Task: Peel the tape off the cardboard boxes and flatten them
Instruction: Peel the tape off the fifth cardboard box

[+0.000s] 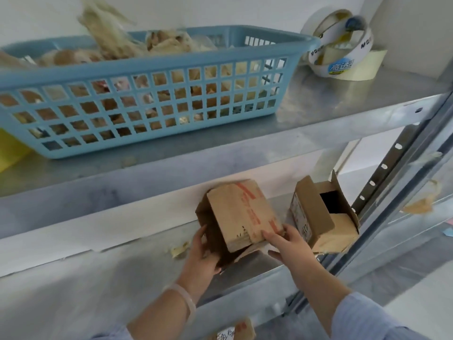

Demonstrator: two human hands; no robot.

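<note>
Working on the lower shelf of a metal rack, the person has little headroom: the upper shelf hangs just above and the slotted upright stands close on the right, so the open room lies toward the front, past the shelf lip. The blue basket, heaped with crumpled tape, sits on the upper shelf, well apart. The cardboard box with red print is tilted near the lower shelf's front edge, between both hands. It looks light and probably empty, stiff only along its folds and likely to buckle if squeezed on a flat face, so corners and flap edges seem the best holds. A second box, flaps open, sits just beside it, near the upright. The left hand wraps the box's shaded left side; the right hand pinches its near edge, fingers on top, thumb beneath. A small tape scrap lies left of the box.
</note>
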